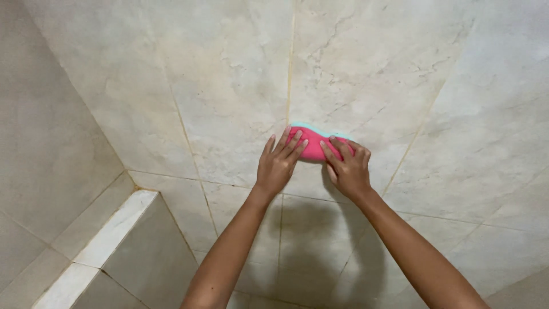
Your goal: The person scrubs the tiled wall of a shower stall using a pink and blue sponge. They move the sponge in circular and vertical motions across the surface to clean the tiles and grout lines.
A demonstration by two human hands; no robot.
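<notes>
Two hands on one pink sponge w/ teal edge: left hand fingers spread flat over its left end, right hand fingers curled onto its right end. Sponge sits btwn both sets of fingertips, pressed against marbled wall tile; tiled ledge well below-left.
</notes>
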